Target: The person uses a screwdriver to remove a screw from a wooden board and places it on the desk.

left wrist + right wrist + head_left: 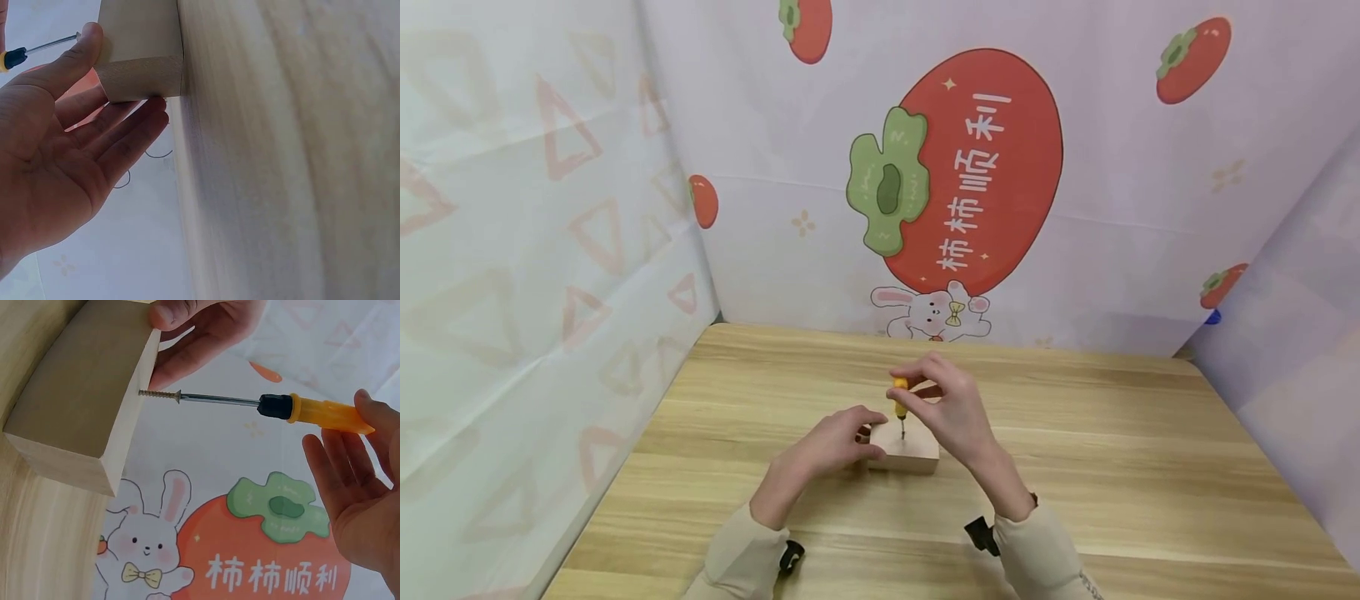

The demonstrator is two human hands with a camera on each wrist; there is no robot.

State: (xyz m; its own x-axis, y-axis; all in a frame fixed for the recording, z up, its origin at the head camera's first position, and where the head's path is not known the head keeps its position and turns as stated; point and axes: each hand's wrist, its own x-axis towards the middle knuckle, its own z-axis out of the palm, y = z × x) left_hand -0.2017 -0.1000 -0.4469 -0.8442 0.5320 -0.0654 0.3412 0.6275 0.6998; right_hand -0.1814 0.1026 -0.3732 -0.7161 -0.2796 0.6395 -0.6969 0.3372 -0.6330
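Note:
A pale wooden block (913,461) lies on the table, held at its left end by my left hand (831,442). In the left wrist view the thumb (84,53) lies along the block's edge while the fingers touch its end face. My right hand (953,408) pinches the end of a yellow-handled screwdriver (901,405) from above. A screw (159,394) stands upright, partly sunk in the block's top face, and the screwdriver's tip meets its head in the right wrist view. The shaft is in line with the screw.
The wood-grain table (1112,467) reaches out on both sides of the block. Behind it hangs a white cloth (767,267) printed with persimmons and a rabbit. More cloth (512,250) closes off the left side. Black wrist straps (981,536) sit at the sleeves.

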